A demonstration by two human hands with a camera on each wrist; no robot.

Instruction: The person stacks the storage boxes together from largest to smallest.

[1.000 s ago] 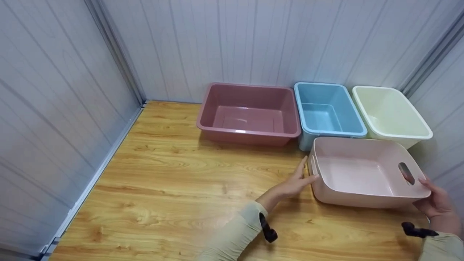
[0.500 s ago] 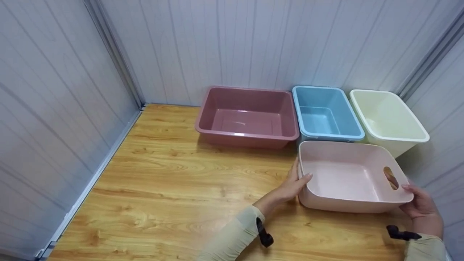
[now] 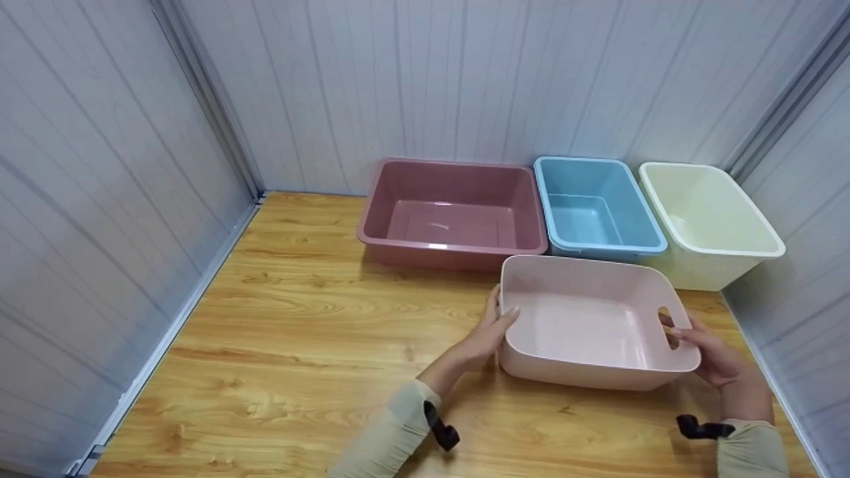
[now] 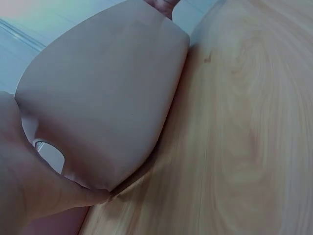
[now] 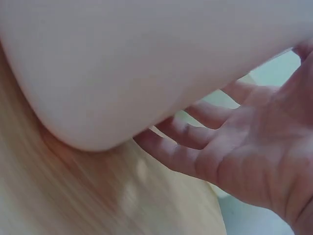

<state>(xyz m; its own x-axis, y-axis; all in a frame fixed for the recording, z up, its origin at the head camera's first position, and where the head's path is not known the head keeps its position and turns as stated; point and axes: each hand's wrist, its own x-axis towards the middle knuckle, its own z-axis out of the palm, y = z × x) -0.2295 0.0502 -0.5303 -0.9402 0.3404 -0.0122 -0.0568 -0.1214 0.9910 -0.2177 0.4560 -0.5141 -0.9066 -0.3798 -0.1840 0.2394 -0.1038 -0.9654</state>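
In the head view a pale pink plastic storage basket (image 3: 584, 318) with handle cutouts in its ends sits between both hands. My left hand (image 3: 483, 335) holds its left end, with the thumb over the rim and fingers outside; the left wrist view shows the basket's side (image 4: 107, 88) and a handle cutout by the hand. My right hand (image 3: 720, 355) holds the right end, thumb at the rim beside the cutout. In the right wrist view its bent fingers (image 5: 186, 134) touch the outer wall. Whether the base touches the table cannot be told.
Along the back wall stand a dark rose bin (image 3: 455, 251), a blue bin (image 3: 601, 247) and a cream bin (image 3: 710, 269), side by side. Wood-grain table (image 3: 279, 345) spreads to the left and front. Panel walls (image 3: 431, 73) enclose the back and sides.
The pink basket has moved left, from in front of the blue and cream bins to near the rose bin's right corner. Both hands have travelled left with it.
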